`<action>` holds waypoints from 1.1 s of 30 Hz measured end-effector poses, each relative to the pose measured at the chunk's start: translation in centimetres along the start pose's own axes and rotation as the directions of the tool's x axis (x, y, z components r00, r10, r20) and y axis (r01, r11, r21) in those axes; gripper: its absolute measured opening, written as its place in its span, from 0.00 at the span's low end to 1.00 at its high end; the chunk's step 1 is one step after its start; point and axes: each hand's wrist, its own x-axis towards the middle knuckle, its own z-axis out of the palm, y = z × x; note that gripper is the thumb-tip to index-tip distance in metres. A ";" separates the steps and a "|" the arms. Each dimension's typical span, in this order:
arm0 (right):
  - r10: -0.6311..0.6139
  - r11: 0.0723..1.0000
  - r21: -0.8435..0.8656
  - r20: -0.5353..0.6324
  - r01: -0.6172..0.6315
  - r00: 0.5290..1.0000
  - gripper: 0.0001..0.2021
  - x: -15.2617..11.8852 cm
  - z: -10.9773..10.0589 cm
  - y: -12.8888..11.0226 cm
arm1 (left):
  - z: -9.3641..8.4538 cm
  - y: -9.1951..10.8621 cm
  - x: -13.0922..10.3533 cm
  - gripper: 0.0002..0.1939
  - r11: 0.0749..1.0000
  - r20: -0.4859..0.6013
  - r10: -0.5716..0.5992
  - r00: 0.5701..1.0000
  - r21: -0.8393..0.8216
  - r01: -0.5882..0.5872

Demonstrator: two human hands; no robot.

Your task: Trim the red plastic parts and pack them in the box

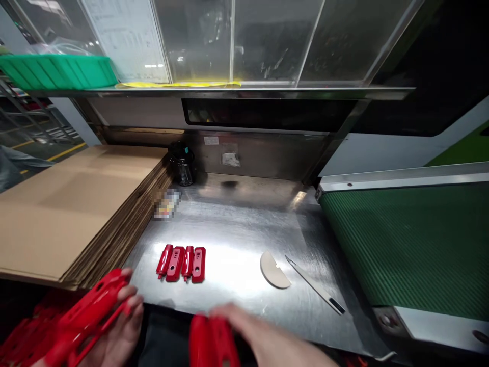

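At the lower left, my left hand (124, 326) is closed around a glossy red plastic part (89, 311) with cutouts along it. Near the bottom middle, my right hand (263, 334) grips another red plastic part (212, 341), cut off by the picture's lower edge. Beyond my hands, several smaller red pieces (174, 264) lie side by side in a row on the steel table (229, 224). To their right rest a beige half-round piece (274, 270) and a slim craft knife (315, 285), blade pointing away from me.
A tall stack of flat cardboard sheets (84, 193) borders the table on the left. A black container (182, 163) stands at the back corner. On the right runs a green ribbed conveyor belt (412, 244). A shelf overhead bears a green bin (57, 71). More red parts (23, 336) are at bottom left.
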 end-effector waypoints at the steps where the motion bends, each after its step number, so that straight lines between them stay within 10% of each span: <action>1: 0.059 0.992 -0.103 -0.126 -0.072 0.990 0.34 0.9 -1.7 0.5 | 1.1 -0.4 0.3 0.51 0.998 0.047 0.038 0.998 -0.056 -0.036; 6: 0.206 0.885 -0.273 -0.496 -0.377 0.843 0.45 7.2 -11.8 5.7 | 7.2 -4.6 2.0 0.34 0.937 0.378 -0.052 0.924 -0.300 0.176; 10: 0.193 0.889 -0.268 -0.514 -0.370 0.836 0.38 9.0 -15.1 8.0 | 10.2 -7.3 1.9 0.24 0.946 0.259 -0.117 0.959 -0.265 0.188; 15: -0.071 0.988 -0.154 -0.430 0.004 0.900 0.23 6.4 -7.4 3.4 | 12.8 -8.6 1.3 0.25 0.991 0.006 -0.117 0.993 -0.059 0.117; 19: -0.192 0.970 0.049 -0.451 0.239 0.872 0.24 4.8 0.7 0.0 | 14.1 -9.5 0.9 0.40 0.992 0.074 -0.101 0.992 0.077 0.095; 23: 0.067 0.887 0.418 -0.538 0.197 0.840 0.26 4.7 5.6 0.3 | 14.2 -9.7 0.8 0.46 0.933 0.277 -0.043 0.960 0.354 -0.060; 29: 0.315 0.450 0.888 -0.057 -0.096 0.948 0.36 2.0 8.5 2.5 | 14.7 -10.1 0.8 0.62 0.549 0.514 0.314 0.798 0.587 -0.595; 33: 0.330 0.315 0.947 -0.042 -0.068 0.943 0.36 -2.4 7.6 4.3 | 15.5 -10.2 1.6 0.49 0.493 0.370 0.331 0.868 0.717 -0.494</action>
